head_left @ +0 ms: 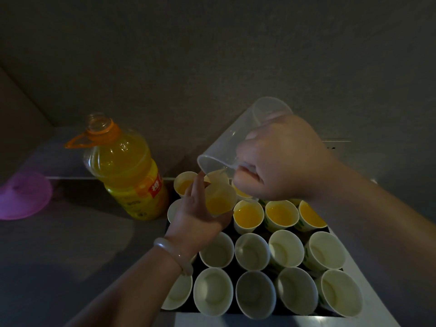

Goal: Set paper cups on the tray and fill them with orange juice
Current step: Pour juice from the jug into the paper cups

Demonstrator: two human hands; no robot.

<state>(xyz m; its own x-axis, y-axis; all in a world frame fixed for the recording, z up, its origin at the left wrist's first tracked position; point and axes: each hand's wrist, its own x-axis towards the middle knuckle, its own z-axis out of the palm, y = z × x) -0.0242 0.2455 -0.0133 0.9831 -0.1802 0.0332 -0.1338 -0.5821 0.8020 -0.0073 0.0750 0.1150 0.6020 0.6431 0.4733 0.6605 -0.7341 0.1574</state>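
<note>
- A person's right hand, fingers curled tight around the handle side, tips a clear plastic jug steeply, mouth down, over the far left part of the tray.
- The left hand wraps thumb and fingers around a paper cup, holding it tilted directly under the jug's lip; orange juice already sits in the cup.
- A pale bracelet circles the left wrist.
- The dark tray sits on the grey desk, packed with cups standing close together.
- Filled cups line the rows furthest from the camera, holding bright orange juice.
- Empty cups fill the two nearest rows, upright and side by side.
- An uncapped juice bottle, over half full, stands just beside the tray's far left corner.
- A purple dish lies well apart at the desk's left edge.
</note>
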